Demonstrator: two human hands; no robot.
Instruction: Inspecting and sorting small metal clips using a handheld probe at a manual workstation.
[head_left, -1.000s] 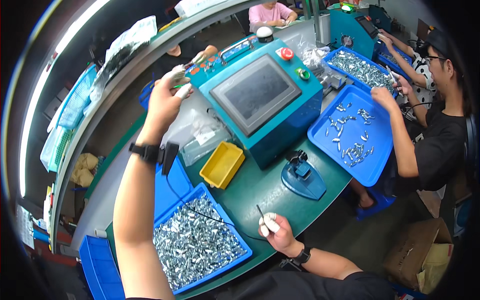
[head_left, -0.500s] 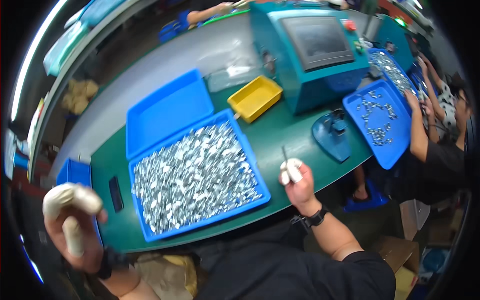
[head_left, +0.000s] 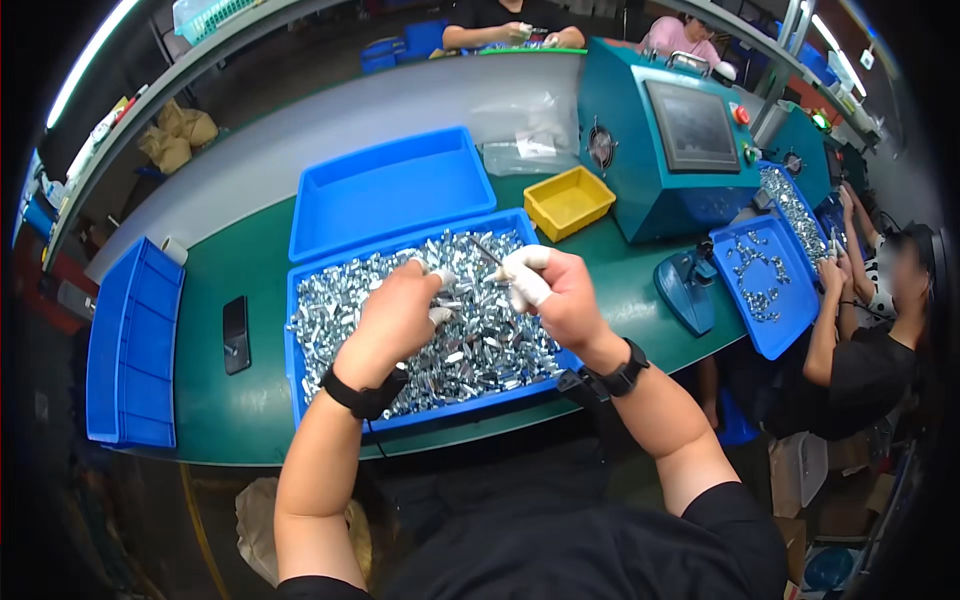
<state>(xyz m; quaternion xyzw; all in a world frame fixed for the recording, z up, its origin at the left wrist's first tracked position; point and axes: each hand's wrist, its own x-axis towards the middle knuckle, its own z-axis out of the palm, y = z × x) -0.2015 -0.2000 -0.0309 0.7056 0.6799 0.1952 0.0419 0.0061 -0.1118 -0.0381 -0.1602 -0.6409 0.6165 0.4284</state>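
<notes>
I see long green tabletop (head_left: 250, 400) curving through workshop, grey strip behind it, other workers seated at far side and right. Teal box-shaped machine with dark screen (head_left: 670, 150) stands right of centre; small yellow plastic bin (head_left: 568, 202) beside it; empty blue plastic tray (head_left: 385, 190) behind. Clear plastic bag (head_left: 525, 135) lies on grey strip. Blue tray heaped with small shiny metal parts (head_left: 460, 330) sits front centre. My left hand (head_left: 400, 310) is over heap, fingertips pinching part. My right hand (head_left: 550, 290), white finger cots on, grips thin metal pin (head_left: 487, 250).
</notes>
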